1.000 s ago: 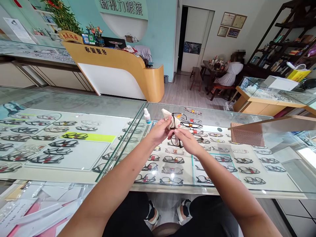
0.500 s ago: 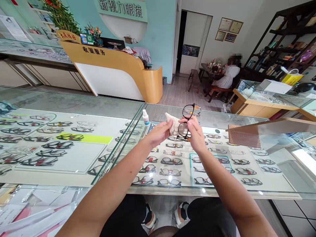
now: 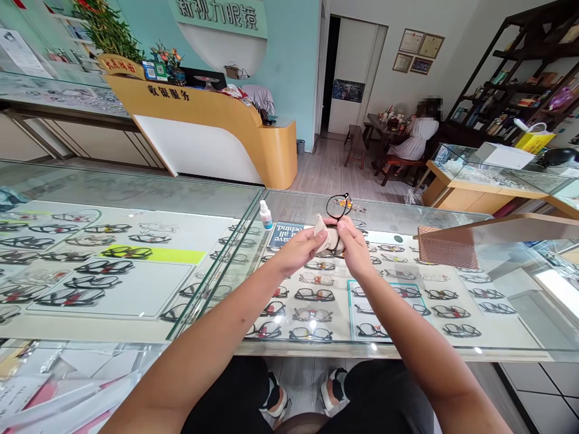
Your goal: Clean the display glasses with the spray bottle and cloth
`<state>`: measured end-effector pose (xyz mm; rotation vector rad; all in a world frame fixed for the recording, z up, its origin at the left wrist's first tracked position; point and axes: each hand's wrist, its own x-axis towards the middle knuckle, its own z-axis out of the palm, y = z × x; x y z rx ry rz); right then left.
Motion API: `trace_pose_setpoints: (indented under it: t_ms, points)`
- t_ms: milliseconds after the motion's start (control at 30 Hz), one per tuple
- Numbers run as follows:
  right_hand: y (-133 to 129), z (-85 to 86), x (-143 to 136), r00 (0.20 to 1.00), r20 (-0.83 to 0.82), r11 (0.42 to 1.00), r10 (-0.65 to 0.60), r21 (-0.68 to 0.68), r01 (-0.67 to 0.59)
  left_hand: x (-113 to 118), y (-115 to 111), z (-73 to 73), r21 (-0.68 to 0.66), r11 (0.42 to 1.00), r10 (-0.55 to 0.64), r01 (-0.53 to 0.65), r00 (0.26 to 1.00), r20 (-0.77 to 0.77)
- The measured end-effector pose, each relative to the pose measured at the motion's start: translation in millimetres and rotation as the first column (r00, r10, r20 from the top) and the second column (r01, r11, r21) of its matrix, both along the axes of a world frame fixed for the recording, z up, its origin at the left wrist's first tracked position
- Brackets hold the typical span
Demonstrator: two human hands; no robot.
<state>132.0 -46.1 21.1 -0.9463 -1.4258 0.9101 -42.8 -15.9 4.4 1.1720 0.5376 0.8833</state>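
My right hand grips a pair of dark-framed eyeglasses near the bridge, above the glass counter. One lens ring stands up free; the other is lower, against the cloth. Pinched in my left hand is a beige cleaning cloth, wrapped over part of the lower lens. Both hands are close together, and the fingers behind the cloth are partly hidden. A small white spray bottle stands upright on the glass, left of my hands.
Beneath the glass countertop lie rows of eyeglasses. A brown slatted stand is on the right. Papers lie at lower left. Beyond are a cashier desk and a seated person at a table.
The cloth has come over the lower lens, which showed bare before. My left hand has moved right, nearer my right hand, and the eyeglasses have shifted slightly left and tilted.
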Motion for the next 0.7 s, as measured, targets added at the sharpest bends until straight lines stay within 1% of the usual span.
trace_pose_setpoints:
  t_ms: [100,133,167,267,367,500,533,600,700]
  points:
    - [1,-1.9,1,0.999,-0.014,0.998,-0.035,-0.043,0.035,-1,-2,3.2,0.054,0.997,-0.049,0.050,0.999,-0.014]
    - [1,-3.0,0,0.999,-0.015,0.997,-0.043,-0.059,0.042,1,-4,4.8,0.073,0.996,-0.049,0.050,0.999,-0.010]
    - [0,-4.4,-1,0.999,-0.015,0.996,-0.048,-0.072,0.047,2,-6,6.2,0.090,0.995,-0.032,0.032,0.999,-0.001]
    - [-3,-7.3,-7,0.999,-0.011,0.996,-0.052,-0.072,0.051,11,-11,8.6,0.109,0.992,0.066,-0.070,0.997,0.036]
    - [-8,-5.7,-12,0.998,0.030,0.999,-0.049,-0.007,0.049,18,-14,7.7,0.091,0.986,0.136,-0.142,0.988,0.069]
    - [-13,2.0,-13,0.993,0.109,0.995,-0.038,0.095,0.028,18,-12,5.0,0.033,0.974,0.221,-0.224,0.971,0.089]
    - [-12,3.5,-12,0.994,0.102,0.995,-0.035,0.102,0.024,16,-11,4.9,0.017,0.975,0.219,-0.222,0.971,0.097]
    - [-10,5.0,-9,0.999,0.048,0.997,-0.021,0.074,0.017,13,-10,5.6,-0.007,0.986,0.168,-0.168,0.978,0.122]
    - [-6,3.2,-7,0.999,-0.052,0.999,-0.003,-0.038,0.001,11,-10,7.5,-0.011,0.998,0.067,-0.066,0.989,0.131]
